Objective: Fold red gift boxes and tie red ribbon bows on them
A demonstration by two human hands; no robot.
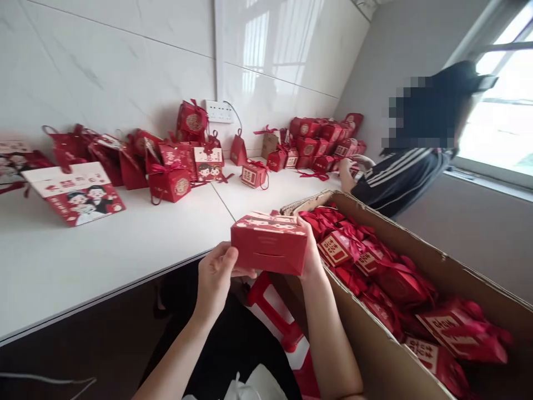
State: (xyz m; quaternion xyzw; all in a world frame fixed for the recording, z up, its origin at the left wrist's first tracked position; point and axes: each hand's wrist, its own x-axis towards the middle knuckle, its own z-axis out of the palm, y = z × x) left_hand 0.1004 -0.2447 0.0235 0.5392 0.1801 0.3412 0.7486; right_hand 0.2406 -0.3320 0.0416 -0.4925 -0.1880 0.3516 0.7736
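Note:
Between my two hands, above my lap and just off the table's front edge, is a red gift box point(268, 253) with cartoon figures printed on its top face. My left hand point(219, 269) grips its left end, thumb on the near side and fingers underneath. My right hand point(310, 250) wraps round the right end, with its fingers partly hidden behind the box. Close by on the right, a large cardboard carton point(353, 316) holds many red boxes with ribbons, such as a ribboned box point(335, 249) with a gold character panel.
On the white table point(166, 239) stand a cartoon-couple box point(87, 194), a small ribboned box point(170, 182) and a stack of red boxes point(308, 130). A power strip point(219, 111) is on the wall. Another person's hand point(347, 173) reaches to the stack. A red stool point(277, 314) is below.

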